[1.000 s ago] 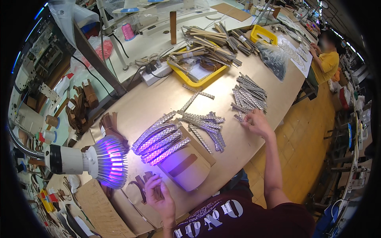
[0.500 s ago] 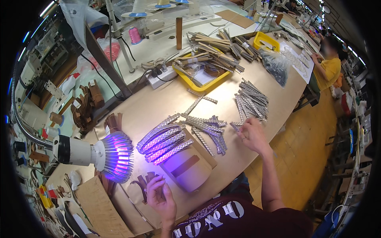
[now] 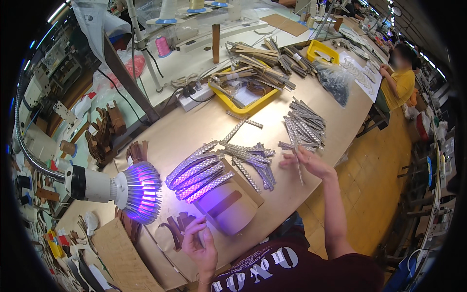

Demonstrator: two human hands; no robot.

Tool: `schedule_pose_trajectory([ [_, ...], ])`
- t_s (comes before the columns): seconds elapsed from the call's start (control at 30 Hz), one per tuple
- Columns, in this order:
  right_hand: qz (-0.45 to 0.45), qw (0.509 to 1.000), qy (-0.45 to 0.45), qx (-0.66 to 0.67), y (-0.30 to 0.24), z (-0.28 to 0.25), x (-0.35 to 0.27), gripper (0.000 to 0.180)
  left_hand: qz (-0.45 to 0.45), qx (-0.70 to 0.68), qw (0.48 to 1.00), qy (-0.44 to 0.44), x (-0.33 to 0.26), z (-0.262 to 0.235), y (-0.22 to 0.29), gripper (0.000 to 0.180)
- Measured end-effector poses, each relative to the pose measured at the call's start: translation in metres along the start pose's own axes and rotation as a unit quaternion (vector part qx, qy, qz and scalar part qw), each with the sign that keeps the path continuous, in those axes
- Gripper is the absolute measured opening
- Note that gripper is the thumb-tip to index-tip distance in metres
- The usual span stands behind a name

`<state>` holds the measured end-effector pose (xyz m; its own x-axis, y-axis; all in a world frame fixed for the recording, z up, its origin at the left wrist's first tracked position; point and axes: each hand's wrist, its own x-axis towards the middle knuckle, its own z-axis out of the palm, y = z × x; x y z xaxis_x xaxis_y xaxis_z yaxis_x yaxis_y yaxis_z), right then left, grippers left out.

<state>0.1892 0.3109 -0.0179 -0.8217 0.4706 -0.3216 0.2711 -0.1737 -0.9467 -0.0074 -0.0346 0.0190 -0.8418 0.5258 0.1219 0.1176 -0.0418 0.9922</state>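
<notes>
My right hand (image 3: 311, 163) is closed on a thin braided strip (image 3: 298, 168) at the near edge of a pile of silvery braided strips (image 3: 305, 125). The strip points down toward me from the fingers. My left hand (image 3: 200, 246) is curled, thumb near fingertips, beside the rounded cardboard form (image 3: 231, 214); whatever it may pinch is too small to make out. Several braided strips (image 3: 197, 173) lie side by side over the form's far end, lit purple by the lamp (image 3: 141, 192). More loose braided strips (image 3: 253, 155) lie crossed between form and pile.
Behind the strips stands a yellow tray (image 3: 248, 109) with bundles of brown strips (image 3: 260, 68) over it. A power strip (image 3: 194, 97) with cords sits left of the tray. Dark brown strips (image 3: 172, 231) lie near my left hand. At the far right sits a person in yellow (image 3: 401, 87).
My right hand has lifted and turned slightly at the pile, and a thin strip now stands out from its fingers. My left hand stays nearly in place. The view has shifted a little.
</notes>
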Motion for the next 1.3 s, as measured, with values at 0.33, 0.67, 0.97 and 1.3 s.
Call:
schedule_pose_trajectory([
  [0.33, -0.038, 0.994, -0.081, 0.065, -0.054, 0.061, -0.043, 0.022, -0.02, -0.043, 0.993, -0.106, 0.008, -0.003, 0.014, 0.015],
  [0.67, -0.096, 0.968, -0.14, -0.185, -0.121, 0.174, 0.009, 0.018, -0.102, -0.15, 0.982, -0.057, 0.025, 0.014, 0.024, 0.026],
  [0.97, -0.093, 0.965, -0.152, -0.192, -0.128, 0.201, 0.03, 0.026, -0.107, -0.129, 0.983, 0.07, 0.041, -0.001, 0.009, 0.015],
  [1.3, -0.04, 0.964, -0.253, -0.07, -0.127, 0.203, 0.027, 0.05, -0.077, -0.16, 0.981, 0.075, 0.047, -0.005, -0.003, 0.011],
])
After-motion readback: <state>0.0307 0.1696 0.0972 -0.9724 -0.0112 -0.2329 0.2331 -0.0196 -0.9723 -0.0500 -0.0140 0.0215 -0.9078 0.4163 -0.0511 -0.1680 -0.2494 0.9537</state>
